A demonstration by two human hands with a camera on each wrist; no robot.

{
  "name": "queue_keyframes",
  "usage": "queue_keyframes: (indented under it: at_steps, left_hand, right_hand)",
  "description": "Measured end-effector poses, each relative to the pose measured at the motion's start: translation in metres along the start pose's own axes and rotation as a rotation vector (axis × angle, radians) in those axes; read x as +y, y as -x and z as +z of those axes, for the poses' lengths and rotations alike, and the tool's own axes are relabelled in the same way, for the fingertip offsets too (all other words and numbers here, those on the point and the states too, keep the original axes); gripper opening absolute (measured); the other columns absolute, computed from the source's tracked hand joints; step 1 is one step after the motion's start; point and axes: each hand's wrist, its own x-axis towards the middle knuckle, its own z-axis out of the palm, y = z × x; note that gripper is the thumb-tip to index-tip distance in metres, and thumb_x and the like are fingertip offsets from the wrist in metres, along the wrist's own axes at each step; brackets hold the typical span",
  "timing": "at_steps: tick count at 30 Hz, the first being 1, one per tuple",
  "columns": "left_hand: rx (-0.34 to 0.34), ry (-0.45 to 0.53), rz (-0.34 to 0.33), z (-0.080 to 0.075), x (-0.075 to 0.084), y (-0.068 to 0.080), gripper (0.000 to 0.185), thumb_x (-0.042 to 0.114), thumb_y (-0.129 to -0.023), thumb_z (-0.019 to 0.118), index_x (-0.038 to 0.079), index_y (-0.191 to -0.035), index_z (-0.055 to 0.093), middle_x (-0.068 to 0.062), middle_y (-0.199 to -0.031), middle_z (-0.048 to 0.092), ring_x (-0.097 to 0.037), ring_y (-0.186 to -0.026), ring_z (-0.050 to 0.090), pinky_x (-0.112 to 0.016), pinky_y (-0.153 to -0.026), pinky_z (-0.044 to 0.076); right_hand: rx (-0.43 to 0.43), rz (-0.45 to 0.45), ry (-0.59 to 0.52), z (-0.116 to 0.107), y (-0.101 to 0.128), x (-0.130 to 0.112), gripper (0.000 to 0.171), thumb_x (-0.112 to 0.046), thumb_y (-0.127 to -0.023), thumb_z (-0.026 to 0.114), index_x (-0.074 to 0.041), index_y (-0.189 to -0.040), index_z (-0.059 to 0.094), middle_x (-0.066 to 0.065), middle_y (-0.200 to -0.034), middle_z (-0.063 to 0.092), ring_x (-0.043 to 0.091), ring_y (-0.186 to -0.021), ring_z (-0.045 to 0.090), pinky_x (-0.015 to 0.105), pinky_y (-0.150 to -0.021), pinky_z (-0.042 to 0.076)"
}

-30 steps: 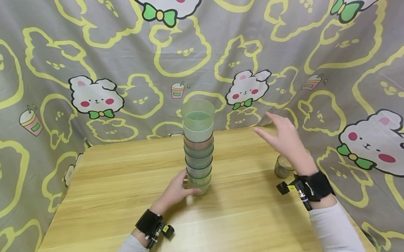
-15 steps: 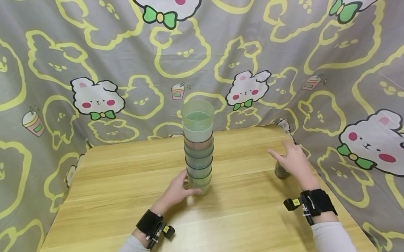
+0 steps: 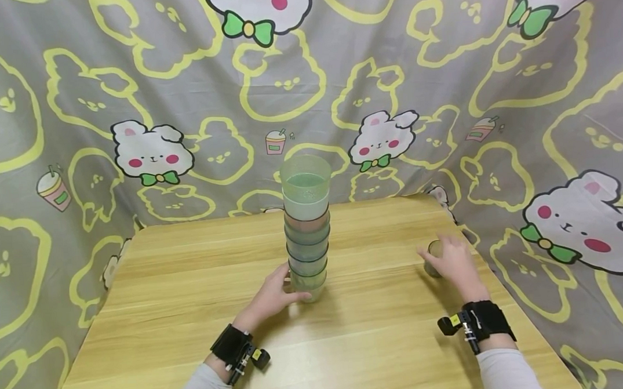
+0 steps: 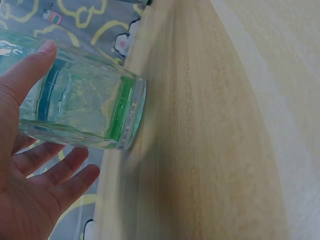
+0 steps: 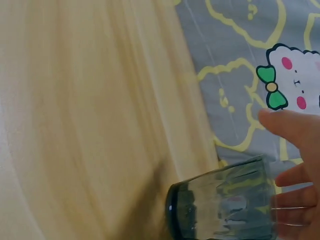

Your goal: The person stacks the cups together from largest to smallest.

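A tall stack of nested clear cups (image 3: 307, 241) stands upright on the wooden table, mostly greenish, with a reddish one among them. My left hand (image 3: 271, 298) holds its lowest part, thumb on one side and fingers reaching behind. In the left wrist view, the thumb lies on the bottom cup (image 4: 90, 100), and the lower fingers extend free of it. At the right, a single dark grey-green cup (image 5: 225, 200) stands upright on the table. My right hand (image 3: 454, 263) is spread at its rim; the right wrist view shows the thumb apart from the cup and the other fingers near its mouth.
The wooden table (image 3: 189, 258) reaches back to a grey curtain (image 3: 202, 89) printed with rabbits and yellow outlines. This curtain also hangs along the left and right sides. The single cup stands close to the table's right edge.
My right hand has come down from above the table's back right to the single dark cup. The left hand and the stack have stayed in place.
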Motion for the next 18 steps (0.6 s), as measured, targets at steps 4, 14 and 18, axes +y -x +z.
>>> queue_keyframes:
  at_steps: [4,14,18]
  left_hand:
    - [0.004,0.002,0.000,-0.0002,-0.0002,0.0003,0.086,0.045,-0.072,0.083,0.028,-0.145,0.040,0.001,-0.145,0.049,-0.022,-0.133,0.049,-0.043,-0.105,0.049]
    - [0.011,0.009,-0.008,0.0008,-0.0008,0.0001,0.087,0.040,-0.072,0.084,0.029,-0.146,0.039,0.000,-0.146,0.050,-0.023,-0.133,0.048,-0.045,-0.106,0.048]
    - [0.014,0.010,-0.004,0.0010,-0.0013,0.0000,0.087,0.040,-0.072,0.084,0.029,-0.146,0.039,0.000,-0.145,0.050,-0.023,-0.133,0.049,-0.045,-0.107,0.048]
  right_hand:
    - [0.045,-0.042,0.037,0.0052,0.0017,0.0022,0.071,-0.036,-0.085,0.073,0.017,-0.126,0.051,0.041,-0.125,0.052,0.058,-0.115,0.048,0.067,-0.099,0.042]
    - [0.046,-0.052,0.026,0.0051,0.0056,0.0019,0.061,-0.018,-0.081,0.072,0.016,-0.127,0.051,0.040,-0.126,0.052,0.060,-0.115,0.045,0.070,-0.098,0.040]
    - [0.046,-0.052,0.040,0.0057,0.0039,0.0015,0.059,-0.018,-0.082,0.072,0.015,-0.126,0.052,0.040,-0.126,0.052,0.059,-0.116,0.046,0.069,-0.098,0.040]
